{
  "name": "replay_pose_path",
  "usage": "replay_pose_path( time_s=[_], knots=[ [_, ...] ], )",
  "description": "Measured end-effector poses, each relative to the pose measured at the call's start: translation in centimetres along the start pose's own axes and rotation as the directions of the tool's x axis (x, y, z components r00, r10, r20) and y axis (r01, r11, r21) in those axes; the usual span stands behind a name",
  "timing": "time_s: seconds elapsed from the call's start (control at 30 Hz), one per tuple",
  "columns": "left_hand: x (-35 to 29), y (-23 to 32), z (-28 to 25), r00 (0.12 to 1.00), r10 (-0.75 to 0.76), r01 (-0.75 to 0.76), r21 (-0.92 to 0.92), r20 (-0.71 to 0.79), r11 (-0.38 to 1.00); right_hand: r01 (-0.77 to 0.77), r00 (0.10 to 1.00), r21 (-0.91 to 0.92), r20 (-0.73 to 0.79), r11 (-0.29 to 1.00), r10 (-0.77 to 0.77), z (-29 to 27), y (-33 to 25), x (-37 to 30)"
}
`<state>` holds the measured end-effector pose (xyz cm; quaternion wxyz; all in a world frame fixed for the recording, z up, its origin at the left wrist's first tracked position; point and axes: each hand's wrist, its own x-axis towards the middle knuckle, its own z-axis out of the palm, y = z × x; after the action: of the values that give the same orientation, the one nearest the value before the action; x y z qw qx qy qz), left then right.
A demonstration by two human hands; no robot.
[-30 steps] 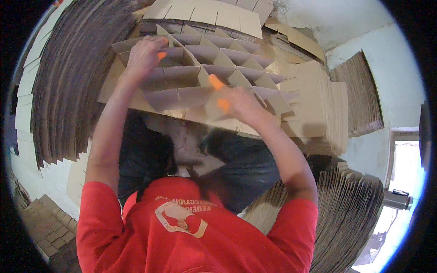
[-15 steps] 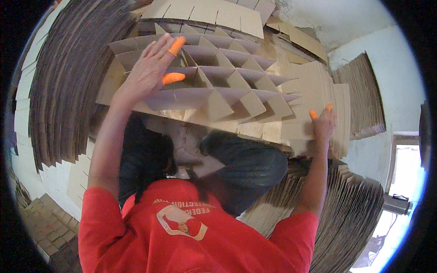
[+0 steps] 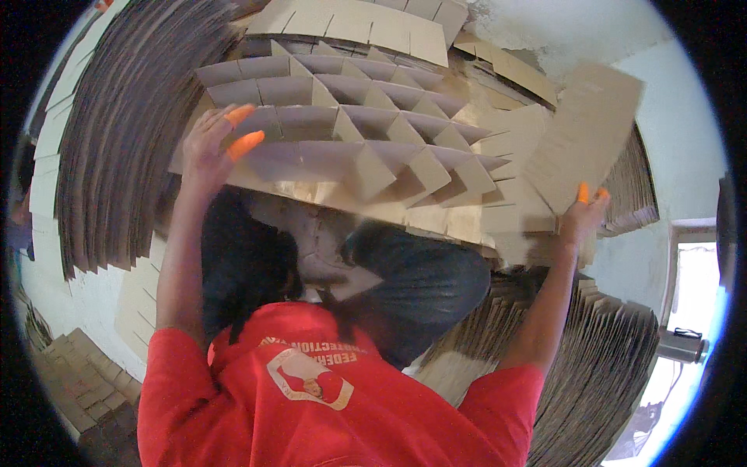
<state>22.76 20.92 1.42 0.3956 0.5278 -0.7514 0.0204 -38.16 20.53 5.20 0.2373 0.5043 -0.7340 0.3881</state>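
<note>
My right hand grips the lower end of a flat slotted cardboard strip, which it holds up at a tilt on the right. Orange covers sit on the thumb and a finger of each hand. In front of me lies a cardboard divider grid of crossed strips, its cells standing upright. Some strips at its left are uncrossed. My left hand is beside the grid's near left end, thumb and finger apart, with nothing seen between them; whether it touches the grid I cannot tell.
Under the raised strip lies a pile of flat cardboard strips. Tall stacks of cardboard stand at the left, with another stack at the lower right. Slotted sheets lie behind the grid. My bent knees are below the work board.
My left hand has drawn back from over the grid toward its near left end. My right hand has lifted a cardboard strip off the right pile and moved slightly right.
</note>
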Motion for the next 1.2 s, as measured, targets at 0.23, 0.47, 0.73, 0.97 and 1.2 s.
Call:
replay_pose_path(
  time_s=[0.23, 0.47, 0.73, 0.97, 1.2],
  knots=[
    [-4.0, 0.1, 0.5, 0.999, -0.047, 0.047, -0.002, 0.010, 0.999, 0.270, 0.908, 0.457, 0.171, 0.848, -0.381, -6.0, -19.3, 2.2],
    [-3.9, -0.3, 2.5, 0.999, -0.040, 0.039, -0.153, -0.008, 0.987, 0.122, 0.673, 0.749, 0.420, 0.651, -0.609, -4.1, -31.3, -2.7],
    [-4.2, -0.7, 2.7, 0.998, -0.048, 0.039, -0.197, -0.042, 0.980, 0.094, 0.585, 0.632, 0.590, 0.769, -0.556, -3.4, -37.1, -3.8],
    [-3.9, -0.8, 2.7, 0.999, -0.027, 0.019, -0.180, -0.042, 0.983, 0.209, 0.646, 0.785, 0.337, 0.583, -0.685, 0.1, -35.5, -3.3],
    [-3.2, -2.0, 2.5, 0.988, -0.013, -0.009, -0.140, -0.156, 0.990, 0.234, 0.610, 0.796, 0.326, 0.557, -0.722, -0.1, -35.5, -2.4]
  ],
)
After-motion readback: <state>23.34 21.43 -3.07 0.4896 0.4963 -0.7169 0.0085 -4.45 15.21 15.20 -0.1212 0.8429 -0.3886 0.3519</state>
